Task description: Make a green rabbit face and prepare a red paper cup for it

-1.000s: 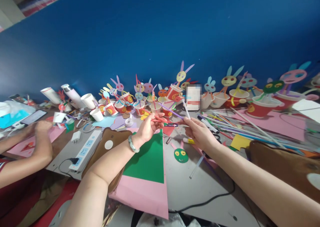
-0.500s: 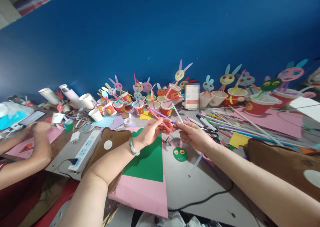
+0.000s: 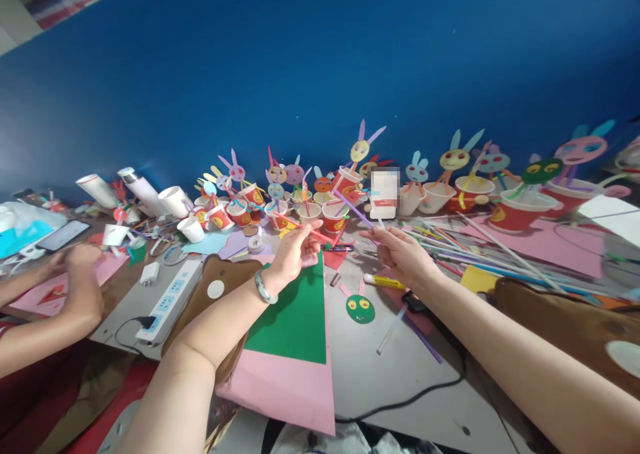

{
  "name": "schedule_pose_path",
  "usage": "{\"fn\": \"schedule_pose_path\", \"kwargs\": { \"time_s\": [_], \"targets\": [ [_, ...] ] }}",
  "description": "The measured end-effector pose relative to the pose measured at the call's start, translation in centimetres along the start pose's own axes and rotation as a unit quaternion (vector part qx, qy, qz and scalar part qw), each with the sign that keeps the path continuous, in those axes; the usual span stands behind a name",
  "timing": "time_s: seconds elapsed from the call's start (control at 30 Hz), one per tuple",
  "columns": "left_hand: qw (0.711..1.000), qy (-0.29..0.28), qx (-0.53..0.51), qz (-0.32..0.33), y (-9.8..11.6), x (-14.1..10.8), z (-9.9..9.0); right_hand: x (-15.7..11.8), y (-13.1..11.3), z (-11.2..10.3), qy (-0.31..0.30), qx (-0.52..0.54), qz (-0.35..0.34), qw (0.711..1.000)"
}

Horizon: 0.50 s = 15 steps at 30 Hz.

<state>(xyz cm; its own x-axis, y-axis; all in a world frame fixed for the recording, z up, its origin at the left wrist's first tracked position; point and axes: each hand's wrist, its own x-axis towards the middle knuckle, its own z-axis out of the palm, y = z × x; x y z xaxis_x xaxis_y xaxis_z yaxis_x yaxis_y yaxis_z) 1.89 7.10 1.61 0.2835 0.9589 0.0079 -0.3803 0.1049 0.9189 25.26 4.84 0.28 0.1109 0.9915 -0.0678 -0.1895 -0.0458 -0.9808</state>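
Hands (image 3: 400, 251) apart — purple straw (image 3: 353, 207) in right grip.

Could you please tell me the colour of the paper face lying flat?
The paper face is green, clearest in the head view.

The purple straw (image 3: 353, 207) looks plastic, green paper (image 3: 297, 324) matt.
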Motion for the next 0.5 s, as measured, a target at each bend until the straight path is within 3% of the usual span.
{"fn": "schedule_pose_path", "kwargs": {
  "time_s": [0.17,0.5],
  "targets": [
    [0.999,-0.051,-0.01,0.011,-0.5,-0.4,0.4,-1.8,-0.5,1.7,-0.064,0.005,0.029,0.998],
    [0.99,-0.117,0.077,0.015,-0.7,-2.2,1.6,-4.4,-0.4,3.8,-0.137,0.022,0.063,0.988]
  ]
}}
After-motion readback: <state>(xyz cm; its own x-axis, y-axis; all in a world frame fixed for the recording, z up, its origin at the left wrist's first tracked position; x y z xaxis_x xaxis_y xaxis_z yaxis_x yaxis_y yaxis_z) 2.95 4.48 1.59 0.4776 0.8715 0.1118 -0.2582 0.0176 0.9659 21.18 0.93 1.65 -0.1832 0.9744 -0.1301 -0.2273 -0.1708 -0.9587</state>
